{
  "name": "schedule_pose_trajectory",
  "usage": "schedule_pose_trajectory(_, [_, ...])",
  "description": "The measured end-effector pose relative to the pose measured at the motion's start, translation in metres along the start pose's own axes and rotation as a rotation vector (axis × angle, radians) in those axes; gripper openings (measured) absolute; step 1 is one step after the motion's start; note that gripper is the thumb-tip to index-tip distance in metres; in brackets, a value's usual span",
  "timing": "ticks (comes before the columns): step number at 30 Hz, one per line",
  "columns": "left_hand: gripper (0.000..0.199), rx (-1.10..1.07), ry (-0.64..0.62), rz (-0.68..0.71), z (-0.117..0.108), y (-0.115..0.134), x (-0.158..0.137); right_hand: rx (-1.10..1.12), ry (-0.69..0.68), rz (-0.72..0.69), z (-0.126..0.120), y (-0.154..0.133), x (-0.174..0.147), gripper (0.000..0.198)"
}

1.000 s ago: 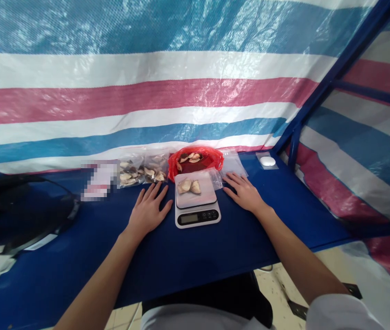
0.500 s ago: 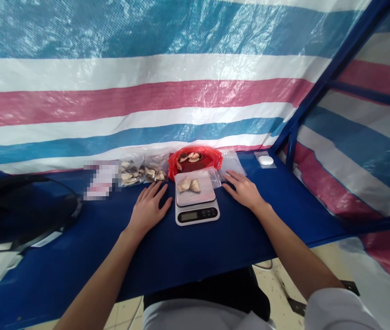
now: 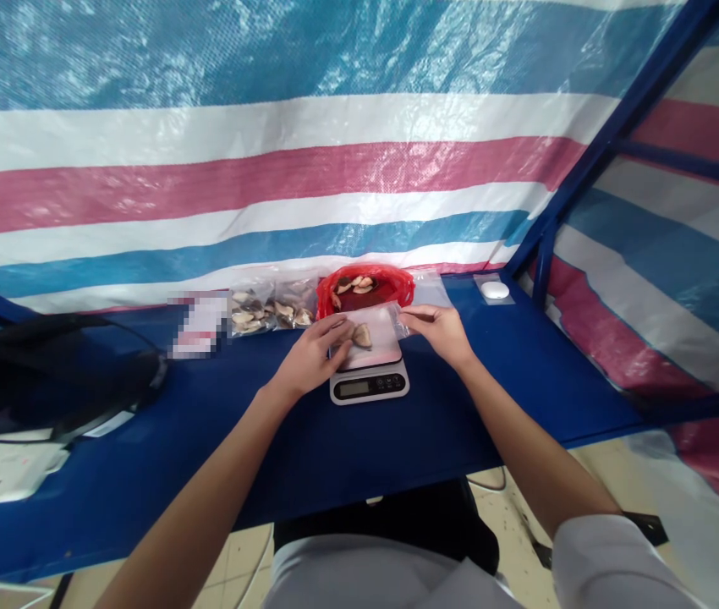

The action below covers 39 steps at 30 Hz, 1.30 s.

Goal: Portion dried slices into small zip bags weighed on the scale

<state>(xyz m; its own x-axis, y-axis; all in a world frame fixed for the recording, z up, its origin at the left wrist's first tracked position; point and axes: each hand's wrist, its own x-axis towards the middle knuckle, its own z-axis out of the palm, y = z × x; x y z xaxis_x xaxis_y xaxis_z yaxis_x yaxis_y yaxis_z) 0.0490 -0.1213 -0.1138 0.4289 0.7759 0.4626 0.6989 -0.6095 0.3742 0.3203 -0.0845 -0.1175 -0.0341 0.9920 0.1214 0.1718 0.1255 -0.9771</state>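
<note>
A white kitchen scale [image 3: 370, 386] stands on the blue table with its display towards me. Across its platform lies a clear plastic bag [image 3: 380, 321] containing pale, brown-edged pieces [image 3: 363, 336], which look like dried mushroom slices. My left hand [image 3: 312, 355] reaches over the platform's left side, its fingers and thumb closed round the bag's left end and partly covering the pieces. On the right, my right hand [image 3: 441, 334] pinches the bag's other end between thumb and fingers.
Behind the scale sits an open red plastic bag [image 3: 327, 288] with similar slices. Filled clear bags [image 3: 251, 313] lie to its left, a blurred packet [image 3: 200, 326] beyond. Black headgear [image 3: 48, 372] and a power strip [image 3: 4, 474] are far left; a small white object [image 3: 495, 290] is right.
Both hands, flat on the table before, have moved to the scale and taken hold of the clear bag's two ends. The view has shifted slightly.
</note>
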Motion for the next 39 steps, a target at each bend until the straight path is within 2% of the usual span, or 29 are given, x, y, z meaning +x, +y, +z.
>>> schedule_pose_trajectory(6, [0.042, -0.033, -0.049, -0.013, -0.003, -0.001, 0.001, 0.173, -0.062, 0.094, 0.001, 0.002, -0.001, 0.042])
schedule_pose_trajectory(12, [0.041, -0.043, -0.049, -0.011, -0.003, 0.0, -0.001, 0.236, -0.098, 0.142, 0.001, 0.002, -0.005, 0.043])
schedule_pose_trajectory(17, [0.04, -0.057, -0.014, -0.018, -0.003, 0.003, 0.002, 0.175, -0.164, 0.061, -0.001, -0.005, -0.003, 0.037])
schedule_pose_trajectory(22, [0.042, -0.145, 0.046, -0.097, -0.009, 0.008, 0.025, 0.028, -0.265, -0.092, -0.005, -0.029, 0.007, 0.03])
schedule_pose_trajectory(27, [0.046, -0.354, -0.023, -0.181, -0.019, 0.017, 0.06, -0.155, -0.362, -0.285, -0.008, -0.062, 0.02, 0.02])
schedule_pose_trajectory(32, [0.043, -0.651, -0.077, -0.293, -0.027, 0.024, 0.081, -0.263, -0.413, -0.388, -0.008, -0.082, 0.034, 0.02])
schedule_pose_trajectory(35, [0.037, -0.819, -0.034, -0.393, -0.028, 0.026, 0.081, -0.268, -0.414, -0.436, -0.011, -0.085, 0.04, 0.019])
schedule_pose_trajectory(39, [0.033, -1.026, 0.124, -0.555, -0.016, 0.029, 0.075, -0.164, -0.34, -0.424, -0.016, -0.076, 0.046, 0.02])
